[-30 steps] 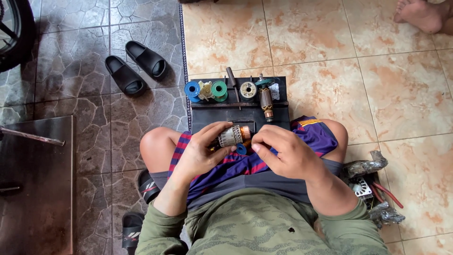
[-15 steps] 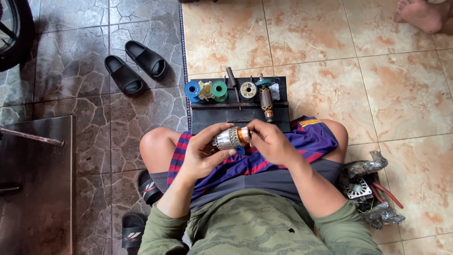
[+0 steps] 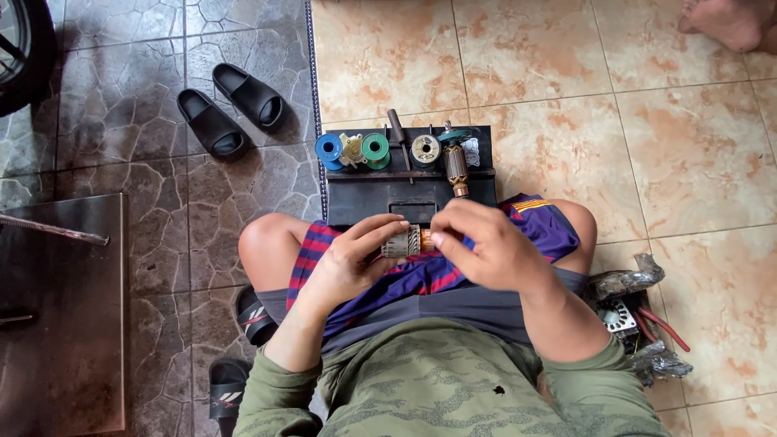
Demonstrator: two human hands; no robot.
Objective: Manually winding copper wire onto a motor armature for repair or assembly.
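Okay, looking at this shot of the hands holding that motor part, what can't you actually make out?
Head view only:
- Ribbed metal motor armature: its right end is hidden under the right hand; the left hand covers its underside.
- Black wheel: cut off by the left edge.
- Small parts on the black tray: too small to identify.

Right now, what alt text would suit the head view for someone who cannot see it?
A seated person's left hand and right hand hold a small motor armature over their lap. Ahead, a black tray carries blue and green wire spools.
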